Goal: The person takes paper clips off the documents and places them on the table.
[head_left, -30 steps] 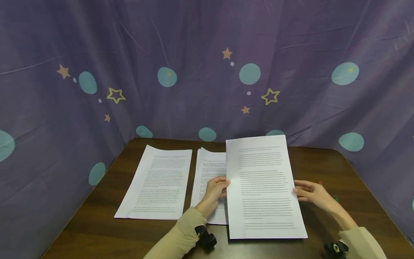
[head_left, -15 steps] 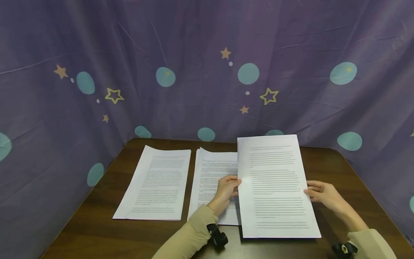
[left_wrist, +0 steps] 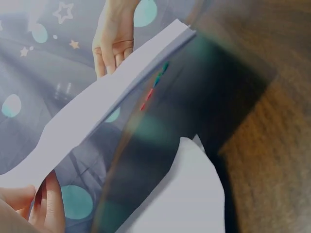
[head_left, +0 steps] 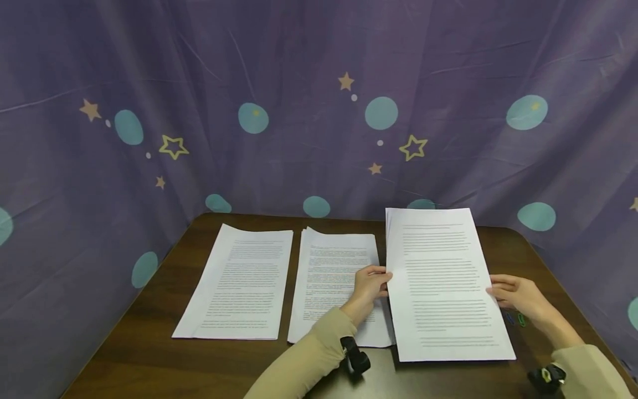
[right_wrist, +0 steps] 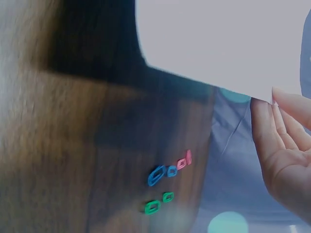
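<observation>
Both hands hold a stack of printed paper (head_left: pixel 448 288) raised over the right part of the table. My left hand (head_left: pixel 368 288) pinches its left edge, thumb on the printed face and fingers behind. At the opposite edge, my right hand (head_left: pixel 520 299) pinches the paper between thumb and fingers, as the right wrist view also shows. In the left wrist view the stack (left_wrist: pixel 92 107) appears nearly edge-on, above the tabletop. A second printed stack (head_left: pixel 331 260) lies under my left forearm, in the middle of the table. Farther left rests a third stack (head_left: pixel 244 282).
Several colored paper clips lie on the table by my right hand: blue clips (right_wrist: pixel 156 175), green clips (right_wrist: pixel 152 208) and pink ones (right_wrist: pixel 181 164). The brown wooden table (head_left: pixel 144 343) ends at a purple curtain (head_left: pixel 299 160) with stars and dots.
Both hands have carried the held stack rightward, away from the middle stack, which now shows more of its page. Blue and green clips show beside the right hand.
</observation>
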Demonstrator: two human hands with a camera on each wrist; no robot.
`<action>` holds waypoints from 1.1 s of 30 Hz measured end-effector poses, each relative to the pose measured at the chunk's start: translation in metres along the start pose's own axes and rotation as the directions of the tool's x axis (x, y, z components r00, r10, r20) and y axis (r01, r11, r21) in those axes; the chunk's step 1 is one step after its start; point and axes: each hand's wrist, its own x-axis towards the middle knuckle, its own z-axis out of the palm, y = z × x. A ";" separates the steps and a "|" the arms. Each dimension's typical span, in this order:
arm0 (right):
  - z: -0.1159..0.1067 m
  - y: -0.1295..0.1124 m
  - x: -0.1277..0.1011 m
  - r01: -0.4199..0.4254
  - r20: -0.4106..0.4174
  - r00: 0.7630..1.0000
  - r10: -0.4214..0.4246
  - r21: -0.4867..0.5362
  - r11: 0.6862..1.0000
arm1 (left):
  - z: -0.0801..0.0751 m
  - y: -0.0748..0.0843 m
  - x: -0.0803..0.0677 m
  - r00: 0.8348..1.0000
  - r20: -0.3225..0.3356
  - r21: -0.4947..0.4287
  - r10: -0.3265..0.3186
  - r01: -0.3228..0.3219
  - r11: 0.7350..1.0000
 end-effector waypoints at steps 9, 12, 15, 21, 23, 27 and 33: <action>0.002 -0.011 0.001 -0.065 0.023 0.998 0.065 -0.031 0.997 | 0.011 -0.008 0.010 0.999 0.009 0.010 0.049 -0.049 0.999; 0.006 -0.020 0.000 -0.075 0.026 0.997 0.077 -0.053 0.996 | 0.012 -0.010 0.013 0.998 0.005 0.023 0.061 -0.061 0.998; 0.009 -0.021 0.002 -0.095 0.024 0.995 0.096 -0.048 0.994 | 0.012 -0.012 0.016 0.998 0.000 0.034 0.064 -0.064 0.997; 0.012 -0.015 0.010 -0.120 0.051 0.991 0.122 -0.038 0.992 | 0.010 -0.017 0.026 0.999 0.004 0.074 0.044 -0.044 0.996; 0.014 -0.013 0.012 -0.133 0.062 0.989 0.135 -0.030 0.991 | 0.009 -0.019 0.029 0.999 0.008 0.084 0.036 -0.037 0.996; 0.016 -0.010 0.016 -0.126 0.081 0.989 0.127 -0.015 0.992 | 0.007 -0.022 0.033 0.999 0.013 0.113 0.034 -0.035 0.993; 0.018 -0.005 0.020 -0.140 0.065 0.988 0.140 -0.019 0.990 | 0.006 -0.025 0.035 1.000 0.005 0.170 0.023 -0.024 0.985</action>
